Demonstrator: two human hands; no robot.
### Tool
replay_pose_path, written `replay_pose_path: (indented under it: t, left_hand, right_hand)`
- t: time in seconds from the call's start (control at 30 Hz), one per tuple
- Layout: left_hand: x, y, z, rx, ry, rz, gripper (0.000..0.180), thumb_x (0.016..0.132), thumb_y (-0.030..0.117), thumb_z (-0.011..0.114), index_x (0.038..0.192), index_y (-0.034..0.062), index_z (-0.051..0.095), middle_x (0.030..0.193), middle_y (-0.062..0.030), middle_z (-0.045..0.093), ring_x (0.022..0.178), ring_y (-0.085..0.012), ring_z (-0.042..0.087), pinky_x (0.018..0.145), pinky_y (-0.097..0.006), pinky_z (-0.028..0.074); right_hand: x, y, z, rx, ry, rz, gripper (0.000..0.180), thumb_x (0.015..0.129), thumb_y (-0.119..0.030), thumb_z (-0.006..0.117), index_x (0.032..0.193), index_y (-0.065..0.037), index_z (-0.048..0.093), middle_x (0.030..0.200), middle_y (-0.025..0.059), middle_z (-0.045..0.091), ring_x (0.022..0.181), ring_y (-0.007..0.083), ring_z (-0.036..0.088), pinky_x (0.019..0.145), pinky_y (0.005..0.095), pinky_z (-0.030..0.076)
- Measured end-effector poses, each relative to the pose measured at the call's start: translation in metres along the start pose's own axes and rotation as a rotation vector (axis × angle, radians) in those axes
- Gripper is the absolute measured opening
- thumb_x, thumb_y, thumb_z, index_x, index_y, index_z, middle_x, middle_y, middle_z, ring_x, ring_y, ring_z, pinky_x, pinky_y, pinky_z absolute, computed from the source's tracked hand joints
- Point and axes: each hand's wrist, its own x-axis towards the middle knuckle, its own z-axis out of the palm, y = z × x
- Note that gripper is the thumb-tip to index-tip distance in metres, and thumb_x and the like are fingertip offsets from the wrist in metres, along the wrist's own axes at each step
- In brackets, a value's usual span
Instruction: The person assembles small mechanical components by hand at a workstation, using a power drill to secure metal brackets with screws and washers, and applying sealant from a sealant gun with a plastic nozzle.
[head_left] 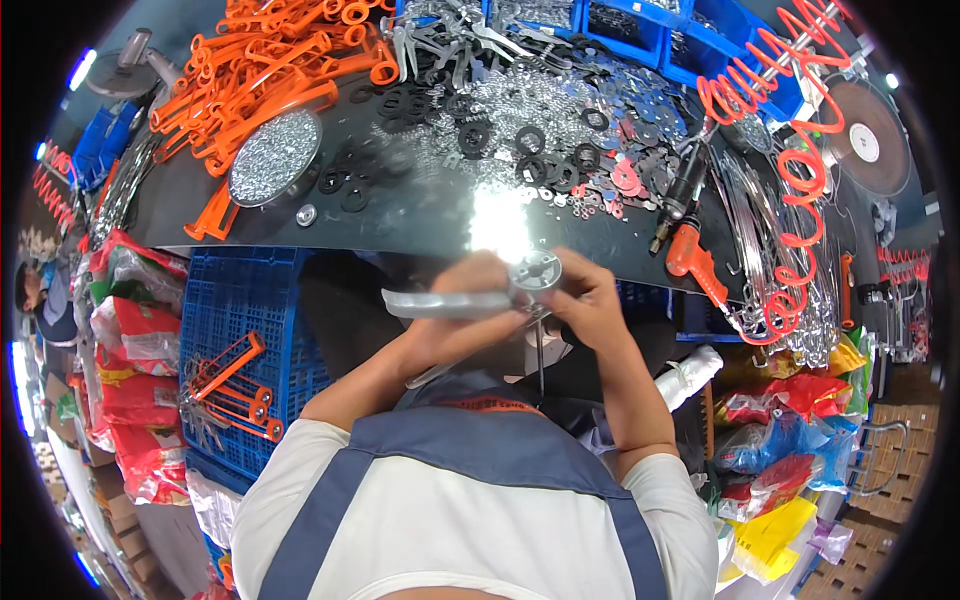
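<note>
Above my lap, in front of the table edge, both hands hold a silver metal handle piece [445,304] with a round slotted head, like the grip of a caulking gun. My left hand [450,338] is closed around the handle side, slightly blurred. Around the round head, the fingers of my right hand [590,302] are curled, with the thumb near its lower side. A thin metal rod [541,358] hangs below the head. Near the table edge lie a round dish [240,180] of small shiny metal parts and loose black rings [353,198].
Orange caulking gun frames [265,90] heap at the far left. Loose metal washers [500,105] spread mid-table, with blue bins [625,35] behind. An orange-handled air screwdriver [692,255] with a red coiled hose [800,200] lies right, beside bent rods [755,215]. A blue crate [235,300] stands left.
</note>
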Motion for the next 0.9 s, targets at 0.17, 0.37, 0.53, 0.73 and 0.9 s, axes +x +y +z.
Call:
replay_pose_path:
  t: [0.17,0.37,0.53,0.73,0.9]
  left_hand:
    - [-0.010,-0.008,-0.001,-0.054,-0.088,0.101,0.016,0.077,0.009,0.066,0.093,0.0085,0.067,0.091,-0.0079,0.062,0.086,-0.0234,0.057,0.078,-0.034,0.043]
    - [-0.046,-0.048,0.012,-0.187,-0.020,0.009,0.018,0.080,0.007,0.064,0.097,0.0039,0.062,0.091,-0.0091,0.058,0.089,-0.0228,0.056,0.077,-0.034,0.042]
    - [-0.048,-0.043,0.005,-0.147,0.057,-0.017,0.011,0.080,0.011,0.062,0.089,0.0046,0.059,0.096,-0.0079,0.054,0.094,-0.0201,0.050,0.083,-0.032,0.038]
    - [-0.069,-0.048,-0.006,-0.264,0.107,-0.109,0.015,0.081,0.013,0.062,0.092,0.0041,0.058,0.100,-0.0081,0.052,0.094,-0.0185,0.049,0.084,-0.031,0.039]
    - [-0.079,-0.053,-0.010,-0.192,0.192,-0.074,0.019,0.082,0.012,0.060,0.096,-0.0005,0.055,0.093,-0.0069,0.050,0.087,-0.0156,0.049,0.077,-0.029,0.039]
  right_hand:
    - [-0.022,-0.006,0.030,0.380,0.038,0.302,0.034,0.075,-0.008,0.073,0.106,0.000,0.062,0.100,0.0027,0.064,0.093,0.0104,0.059,0.083,0.0262,0.047]
    - [-0.029,0.007,0.027,0.122,-0.129,0.383,0.027,0.077,-0.006,0.070,0.102,-0.002,0.061,0.097,0.0005,0.059,0.093,0.0119,0.055,0.086,0.0278,0.043]
    - [0.074,0.013,0.007,-0.027,0.010,0.319,0.021,0.077,-0.005,0.066,0.096,0.001,0.060,0.085,0.0024,0.059,0.077,0.0087,0.055,0.068,0.0227,0.045]
    - [0.188,0.074,0.074,-0.933,-0.115,0.254,0.017,0.076,-0.011,0.061,0.085,0.004,0.064,0.076,0.0180,0.064,0.073,0.0292,0.064,0.067,0.0407,0.050]
    - [0.205,0.091,0.091,-1.180,-0.070,0.214,0.021,0.069,-0.006,0.058,0.087,0.004,0.064,0.084,0.0235,0.064,0.081,0.0369,0.063,0.071,0.0448,0.049]
